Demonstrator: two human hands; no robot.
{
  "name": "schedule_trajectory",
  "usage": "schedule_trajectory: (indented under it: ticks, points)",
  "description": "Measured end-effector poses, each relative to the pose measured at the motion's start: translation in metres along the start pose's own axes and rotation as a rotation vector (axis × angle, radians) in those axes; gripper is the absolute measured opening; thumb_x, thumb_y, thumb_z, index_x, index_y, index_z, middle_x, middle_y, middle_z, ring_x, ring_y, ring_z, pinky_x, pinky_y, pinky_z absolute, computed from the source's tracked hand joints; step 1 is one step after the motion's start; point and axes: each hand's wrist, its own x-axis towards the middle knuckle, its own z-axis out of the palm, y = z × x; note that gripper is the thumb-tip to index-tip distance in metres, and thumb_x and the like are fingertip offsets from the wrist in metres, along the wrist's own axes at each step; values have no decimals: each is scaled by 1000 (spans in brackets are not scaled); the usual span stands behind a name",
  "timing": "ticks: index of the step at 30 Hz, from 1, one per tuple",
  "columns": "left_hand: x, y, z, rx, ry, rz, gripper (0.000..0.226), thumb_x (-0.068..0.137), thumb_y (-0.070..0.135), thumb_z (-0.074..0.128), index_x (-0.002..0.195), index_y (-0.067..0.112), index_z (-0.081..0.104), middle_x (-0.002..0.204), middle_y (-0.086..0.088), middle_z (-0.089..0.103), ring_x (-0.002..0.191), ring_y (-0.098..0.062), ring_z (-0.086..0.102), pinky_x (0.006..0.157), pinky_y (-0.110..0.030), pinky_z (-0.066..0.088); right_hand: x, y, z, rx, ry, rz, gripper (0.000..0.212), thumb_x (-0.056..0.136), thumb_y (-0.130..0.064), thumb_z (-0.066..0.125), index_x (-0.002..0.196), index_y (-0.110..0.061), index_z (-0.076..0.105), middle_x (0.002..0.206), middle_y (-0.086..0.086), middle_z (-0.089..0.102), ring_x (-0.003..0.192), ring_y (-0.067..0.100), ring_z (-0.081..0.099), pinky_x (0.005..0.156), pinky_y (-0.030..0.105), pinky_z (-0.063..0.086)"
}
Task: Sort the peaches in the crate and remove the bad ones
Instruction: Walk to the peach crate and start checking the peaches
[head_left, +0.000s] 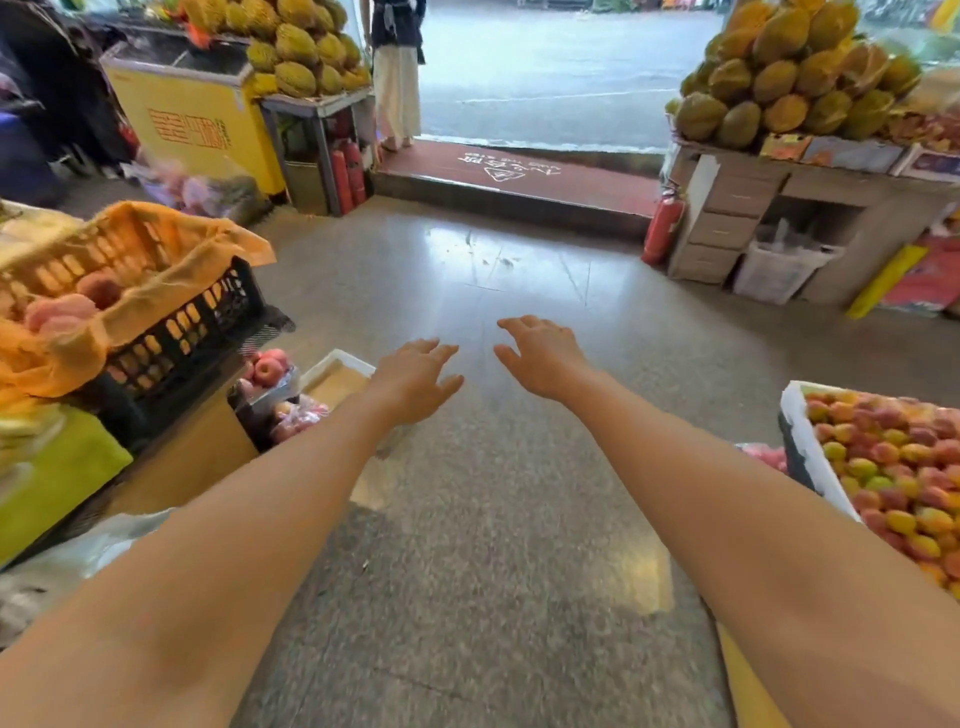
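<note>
A black plastic crate (208, 317) lined with orange paper stands at the left, with pink peaches (60, 312) showing inside. Both my arms stretch forward over the floor. My left hand (415, 379) and my right hand (543, 356) hover side by side in mid-air, palms down, fingers relaxed and spread, holding nothing. Both hands are well to the right of the crate and touch nothing.
A white box of small red-yellow fruit (893, 467) sits at the right edge. Bagged apples (270, 369) and a white foam box (337, 374) lie below the crate. Durian stands (779, 78) flank the doorway, where a person (397, 73) stands. Fire extinguishers (662, 226) rest by the step.
</note>
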Motion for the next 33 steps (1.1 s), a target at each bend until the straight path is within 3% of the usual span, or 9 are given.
schedule_trajectory:
  ticks: [21, 28, 33]
  points:
    - [482, -178, -88, 3, 16, -149, 59, 99, 43, 41, 151, 19, 25, 159, -8, 20, 147, -25, 15, 119, -42, 16, 535, 80, -3, 35, -3, -146, 49, 102, -41, 36, 147, -21, 35, 150, 5, 40, 136, 27, 39, 113, 42, 25]
    - [592, -251, -114, -5, 55, -344, 58, 100, 41, 39, 151, 17, 24, 158, -10, 19, 146, -27, 15, 118, -38, 16, 709, 78, -5, -6, -27, -322, 48, 103, -39, 35, 146, -20, 37, 146, 6, 44, 132, 28, 43, 111, 42, 27]
    - [625, -301, -138, -59, 129, -542, 57, 101, 38, 40, 151, 17, 24, 158, -11, 20, 146, -28, 17, 117, -37, 17, 812, 31, -7, -21, -92, -527, 46, 103, -38, 35, 144, -18, 38, 144, 8, 45, 131, 29, 44, 109, 43, 30]
